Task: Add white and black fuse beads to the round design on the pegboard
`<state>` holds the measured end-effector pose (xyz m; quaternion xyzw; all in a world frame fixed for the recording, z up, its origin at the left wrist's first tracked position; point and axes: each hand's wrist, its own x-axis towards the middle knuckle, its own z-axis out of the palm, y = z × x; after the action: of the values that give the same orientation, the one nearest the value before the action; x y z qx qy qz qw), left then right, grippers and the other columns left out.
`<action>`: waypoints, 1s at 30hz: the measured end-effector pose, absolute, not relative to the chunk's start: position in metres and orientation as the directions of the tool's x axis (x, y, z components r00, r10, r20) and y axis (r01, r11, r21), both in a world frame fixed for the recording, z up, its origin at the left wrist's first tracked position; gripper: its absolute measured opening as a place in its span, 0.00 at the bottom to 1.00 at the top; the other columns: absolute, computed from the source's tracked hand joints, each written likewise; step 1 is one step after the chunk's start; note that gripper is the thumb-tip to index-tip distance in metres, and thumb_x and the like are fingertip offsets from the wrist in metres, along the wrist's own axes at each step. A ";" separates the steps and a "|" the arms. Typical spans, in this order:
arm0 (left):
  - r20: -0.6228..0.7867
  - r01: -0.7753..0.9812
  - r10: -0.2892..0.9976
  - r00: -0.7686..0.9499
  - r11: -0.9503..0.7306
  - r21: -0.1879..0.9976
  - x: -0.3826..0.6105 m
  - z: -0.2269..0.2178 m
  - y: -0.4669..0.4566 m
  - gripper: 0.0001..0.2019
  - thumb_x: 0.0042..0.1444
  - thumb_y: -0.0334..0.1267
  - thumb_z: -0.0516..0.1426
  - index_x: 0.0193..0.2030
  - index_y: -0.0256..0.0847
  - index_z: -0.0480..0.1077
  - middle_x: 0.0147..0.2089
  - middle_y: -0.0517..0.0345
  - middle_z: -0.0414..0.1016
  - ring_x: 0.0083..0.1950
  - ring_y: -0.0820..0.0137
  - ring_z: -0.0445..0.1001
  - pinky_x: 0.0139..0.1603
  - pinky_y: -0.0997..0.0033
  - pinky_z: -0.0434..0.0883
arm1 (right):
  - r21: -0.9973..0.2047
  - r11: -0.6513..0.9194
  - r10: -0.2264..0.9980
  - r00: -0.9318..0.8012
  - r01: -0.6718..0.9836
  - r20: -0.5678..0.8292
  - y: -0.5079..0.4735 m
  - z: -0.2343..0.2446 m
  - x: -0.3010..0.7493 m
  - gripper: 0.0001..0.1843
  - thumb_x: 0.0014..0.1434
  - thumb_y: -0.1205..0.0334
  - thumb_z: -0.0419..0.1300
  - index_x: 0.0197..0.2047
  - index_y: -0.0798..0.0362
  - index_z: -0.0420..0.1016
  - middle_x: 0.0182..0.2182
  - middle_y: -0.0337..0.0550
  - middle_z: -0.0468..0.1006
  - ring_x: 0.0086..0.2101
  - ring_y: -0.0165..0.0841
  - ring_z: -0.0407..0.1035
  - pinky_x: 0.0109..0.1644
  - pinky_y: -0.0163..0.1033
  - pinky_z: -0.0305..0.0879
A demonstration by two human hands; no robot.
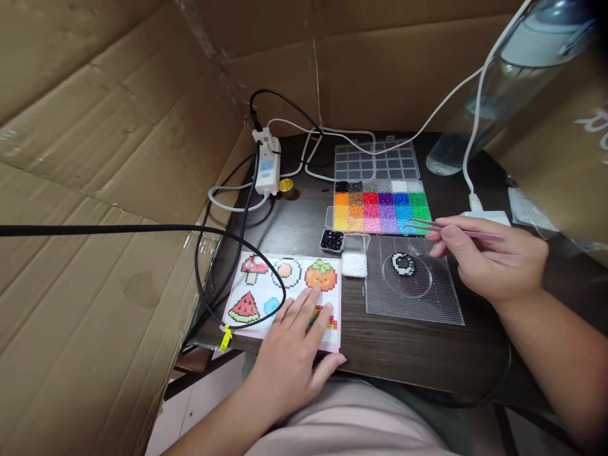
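My left hand [294,351] lies flat with fingers spread on a pattern card [266,288] printed with pixel pictures of a mushroom, an egg, a pumpkin and a watermelon. My right hand [494,263] is closed on pink tweezers [427,226], whose tips point left over the near edge of a bead box [380,206] with many coloured compartments. Just below the tweezers lies a clear pegboard [413,282] carrying a small black and white bead shape [404,263].
Small clear tubs of black beads [332,240] and white beads [354,264] sit between card and pegboard. The box lid [377,160], a white power strip [266,166] with cables, a gold cap [285,185] and a clear bottle [498,88] stand behind. Cardboard walls surround the dark table [403,354].
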<state>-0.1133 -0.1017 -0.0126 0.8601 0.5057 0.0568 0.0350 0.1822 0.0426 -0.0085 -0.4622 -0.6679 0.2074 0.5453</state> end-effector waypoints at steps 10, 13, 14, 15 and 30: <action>0.072 0.858 0.879 0.471 -0.476 0.193 -0.107 -0.014 -0.083 0.26 0.63 0.48 0.54 0.65 0.39 0.63 0.71 0.38 0.57 0.70 0.51 0.59 0.66 0.45 0.62 | -0.869 0.461 0.854 0.178 0.178 0.489 0.052 -0.009 0.178 0.08 0.62 0.65 0.62 0.43 0.52 0.82 0.23 0.40 0.80 0.26 0.35 0.78 0.33 0.44 0.76; 0.068 0.843 0.862 0.503 -0.506 0.185 -0.107 -0.016 -0.080 0.27 0.63 0.49 0.54 0.66 0.39 0.63 0.71 0.38 0.57 0.70 0.51 0.59 0.66 0.45 0.61 | -0.867 0.465 0.841 0.215 0.180 0.496 0.054 -0.012 0.178 0.08 0.61 0.65 0.63 0.43 0.53 0.82 0.23 0.41 0.80 0.25 0.35 0.77 0.32 0.44 0.76; 0.068 0.840 0.859 0.508 -0.511 0.179 -0.106 -0.016 -0.079 0.28 0.63 0.50 0.54 0.66 0.39 0.63 0.71 0.38 0.57 0.70 0.51 0.59 0.66 0.45 0.60 | -0.864 0.470 0.837 0.219 0.182 0.502 0.054 -0.012 0.178 0.08 0.61 0.65 0.63 0.43 0.53 0.82 0.23 0.41 0.80 0.25 0.35 0.77 0.32 0.44 0.76; 0.069 0.841 0.858 0.510 -0.513 0.171 -0.106 -0.017 -0.079 0.28 0.63 0.50 0.54 0.66 0.40 0.63 0.71 0.37 0.57 0.70 0.50 0.59 0.66 0.45 0.60 | -0.861 0.474 0.833 0.221 0.185 0.507 0.054 -0.012 0.177 0.08 0.61 0.65 0.63 0.43 0.52 0.82 0.23 0.40 0.79 0.25 0.36 0.77 0.32 0.44 0.76; 0.246 0.857 0.860 0.448 -0.491 0.155 -0.098 -0.012 -0.088 0.24 0.59 0.43 0.58 0.61 0.37 0.66 0.67 0.34 0.61 0.69 0.46 0.59 0.66 0.39 0.58 | -0.831 0.504 0.821 0.168 0.237 0.546 0.051 -0.011 0.178 0.08 0.64 0.60 0.61 0.44 0.51 0.80 0.22 0.37 0.79 0.26 0.32 0.77 0.32 0.40 0.78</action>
<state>-0.0980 -0.0885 -0.0123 0.8508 0.5045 0.1468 0.0039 0.1782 0.0510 -0.0109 -0.4398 -0.6014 0.2336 0.6248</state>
